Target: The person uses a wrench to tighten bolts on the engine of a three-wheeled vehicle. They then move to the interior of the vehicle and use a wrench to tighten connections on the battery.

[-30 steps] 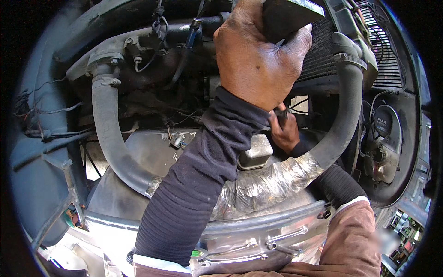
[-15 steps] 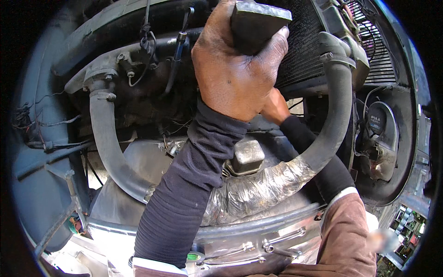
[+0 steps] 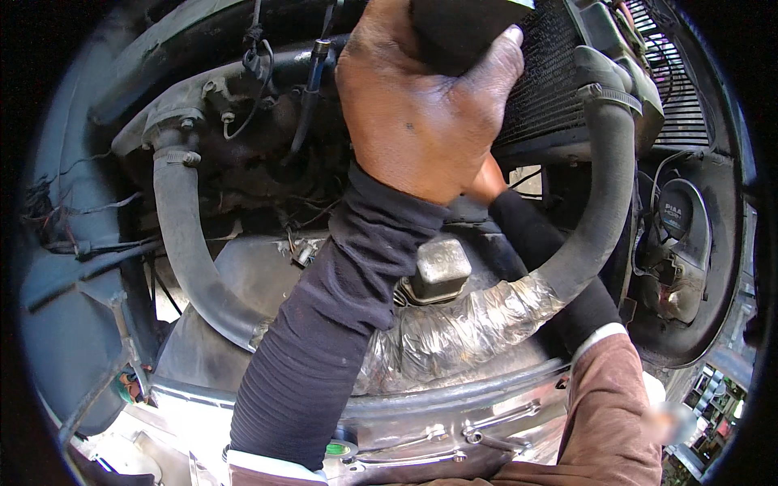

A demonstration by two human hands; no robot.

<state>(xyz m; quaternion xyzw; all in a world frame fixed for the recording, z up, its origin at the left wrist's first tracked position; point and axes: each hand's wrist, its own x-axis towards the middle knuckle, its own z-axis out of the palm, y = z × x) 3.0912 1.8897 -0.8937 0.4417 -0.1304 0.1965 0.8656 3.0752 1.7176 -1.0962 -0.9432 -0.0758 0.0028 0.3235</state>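
My left hand (image 3: pixel 421 130) is closed round a dark, flat-sided block (image 3: pixel 462 36) with a lighter worn edge, at the top of the view; its exact kind does not show, and the frame cuts part of it off. Behind that wrist lies my right hand (image 3: pixel 487 180), of which only a small part shows; its fingers are hidden. Below both forearms curves a thick grey hose (image 3: pixel 608 170), its lower length wrapped in shiny silvery covering (image 3: pixel 470 328). Beside the wrapping stands a squarish metal housing (image 3: pixel 443 263).
A finned radiator (image 3: pixel 541 89) stands at upper right, with a round black horn (image 3: pixel 679 209) farther right. At left, another hose section (image 3: pixel 177 202) hangs from a clamped metal pipe. Several wrenches (image 3: pixel 498 415) and a green-centred roll (image 3: pixel 340 448) lie on the near metal ledge.
My left hand and the block have shifted slightly up and right, so more of the block leaves the frame. The view has moved a little. My right hand stays behind the left wrist.
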